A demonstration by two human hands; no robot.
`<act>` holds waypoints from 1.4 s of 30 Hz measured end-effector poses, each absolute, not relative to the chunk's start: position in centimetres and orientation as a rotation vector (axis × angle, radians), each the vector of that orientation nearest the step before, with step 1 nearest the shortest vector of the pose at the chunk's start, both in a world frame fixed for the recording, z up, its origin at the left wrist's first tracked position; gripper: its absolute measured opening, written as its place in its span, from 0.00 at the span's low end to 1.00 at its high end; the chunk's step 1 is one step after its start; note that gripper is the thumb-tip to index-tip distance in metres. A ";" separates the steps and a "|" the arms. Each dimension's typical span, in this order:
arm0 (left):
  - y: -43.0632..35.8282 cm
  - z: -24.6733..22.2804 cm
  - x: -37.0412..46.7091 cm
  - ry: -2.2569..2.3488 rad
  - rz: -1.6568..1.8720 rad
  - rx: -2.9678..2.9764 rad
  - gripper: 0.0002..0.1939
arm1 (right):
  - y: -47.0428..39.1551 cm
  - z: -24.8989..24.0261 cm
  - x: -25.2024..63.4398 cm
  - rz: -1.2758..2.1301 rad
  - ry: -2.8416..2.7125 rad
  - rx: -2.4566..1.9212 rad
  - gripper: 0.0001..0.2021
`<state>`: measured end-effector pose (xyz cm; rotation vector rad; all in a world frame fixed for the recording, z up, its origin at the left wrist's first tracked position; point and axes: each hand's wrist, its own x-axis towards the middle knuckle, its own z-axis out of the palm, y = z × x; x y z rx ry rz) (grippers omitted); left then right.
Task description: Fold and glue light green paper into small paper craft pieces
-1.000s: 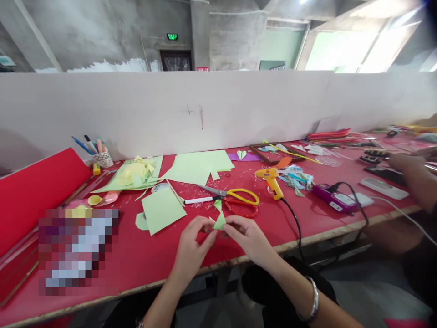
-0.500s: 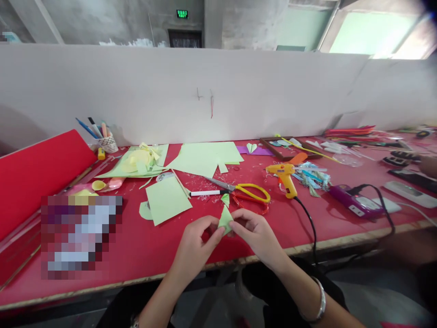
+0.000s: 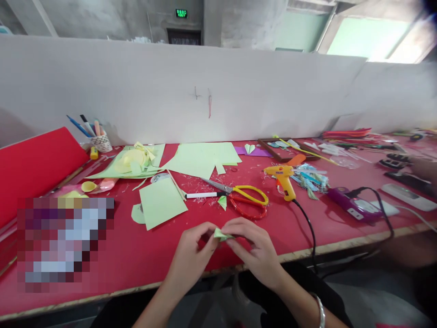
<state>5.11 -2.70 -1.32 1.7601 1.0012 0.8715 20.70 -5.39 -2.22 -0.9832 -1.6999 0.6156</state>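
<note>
Between the fingertips of both hands is a small folded piece of pale green paper (image 3: pixel 221 235), held just above the red table near its front edge. My left hand (image 3: pixel 196 248) pinches its left end. My right hand (image 3: pixel 254 248) grips the other end, its fingers covering part of the paper. A small green paper triangle (image 3: pixel 222 202) lies just beyond the hands. Beside it are scissors (image 3: pixel 251 196) with yellow and red handles and a white marker (image 3: pixel 205 195). A green paper square (image 3: pixel 163 202) rests to the left.
Larger green sheets (image 3: pixel 201 157) lie at the back. To the right are a yellow hot glue gun (image 3: pixel 285 178), its black cord, and a purple device (image 3: pixel 353 205). A pen cup (image 3: pixel 101 142) and a red board (image 3: pixel 41 164) stand left. Another person's hand (image 3: pixel 423 164) shows at far right.
The green paper, upright as a triangle before, is now turned and shows as a flatter, narrower shape. Both hands have shifted grip on it and drawn slightly away from the loose triangle.
</note>
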 end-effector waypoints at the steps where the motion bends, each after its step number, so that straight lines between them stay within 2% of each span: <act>1: -2.7 -1.3 5.2 0.991 0.875 1.725 0.09 | -5.4 -2.2 20.8 0.623 -1.705 -0.970 0.08; 7: -2.6 -1.4 5.4 0.918 0.824 1.562 0.07 | -5.4 -2.6 20.6 0.729 -1.635 -1.001 0.07; 14: -2.7 -1.5 5.4 0.916 0.789 1.422 0.09 | -5.7 -2.4 19.3 1.124 -1.319 -0.941 0.04; 19: -3.0 -0.9 5.5 0.914 0.824 1.426 0.16 | -5.8 -2.5 19.3 1.312 -1.208 -0.884 0.05; 26: -2.8 -0.8 5.3 0.846 0.970 1.310 0.14 | -5.5 -3.3 19.4 1.192 -1.152 -0.962 0.05; 34: -2.9 -1.0 5.2 0.978 1.015 1.557 0.07 | -5.5 -3.2 19.6 1.145 -1.221 -1.030 0.05; 42: -2.9 -1.0 5.4 0.963 1.061 1.587 0.08 | -5.5 -3.2 19.7 1.055 -1.289 -1.102 0.04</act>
